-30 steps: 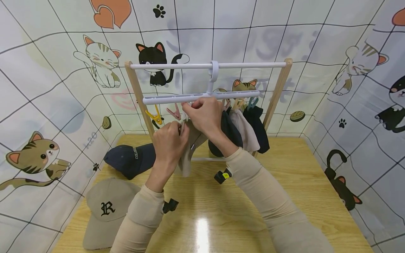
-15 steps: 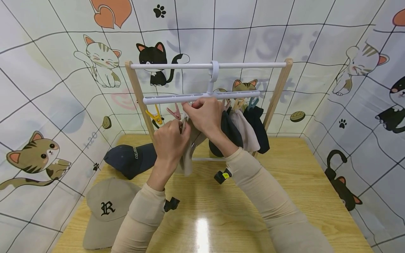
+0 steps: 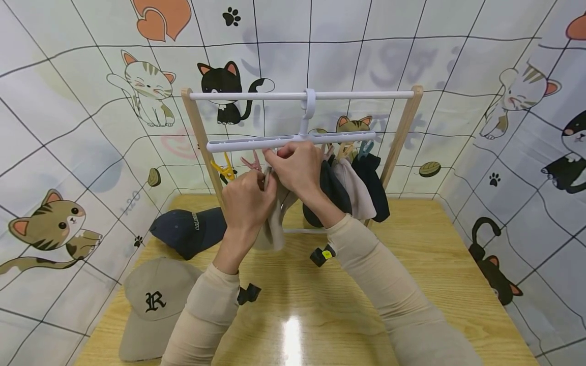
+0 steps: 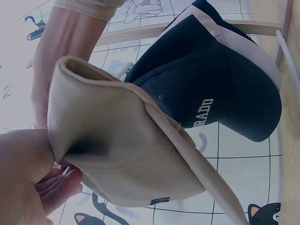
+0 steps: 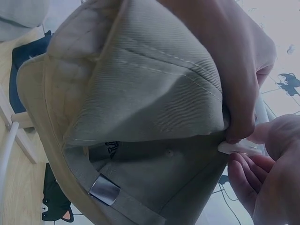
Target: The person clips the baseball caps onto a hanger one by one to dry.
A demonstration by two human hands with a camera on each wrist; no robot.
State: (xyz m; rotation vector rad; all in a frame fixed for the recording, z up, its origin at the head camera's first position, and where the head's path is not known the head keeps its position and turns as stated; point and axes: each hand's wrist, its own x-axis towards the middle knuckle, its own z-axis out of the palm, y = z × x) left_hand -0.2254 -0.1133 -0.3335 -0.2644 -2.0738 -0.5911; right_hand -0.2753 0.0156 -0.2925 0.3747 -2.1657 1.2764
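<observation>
A beige cap hangs under the white hanger, its edge pinched by my left hand. In the left wrist view the cap is folded, with its brim slanting down to the right. Just under the hanger bar, my right hand pinches a pale clothespin, which touches the cap's edge in the right wrist view. A metal strap buckle shows on this cap. In the head view my fingers hide the clothespin.
Dark, pale pink and navy caps hang from clothespins at the right. Yellow and pink clothespins hang at the left. A navy cap and a beige cap with an R lie on the table.
My left hand has risen slightly and moved a little right, toward my right hand. The lower part of the held cap has swung right. My right hand has stayed almost still.
</observation>
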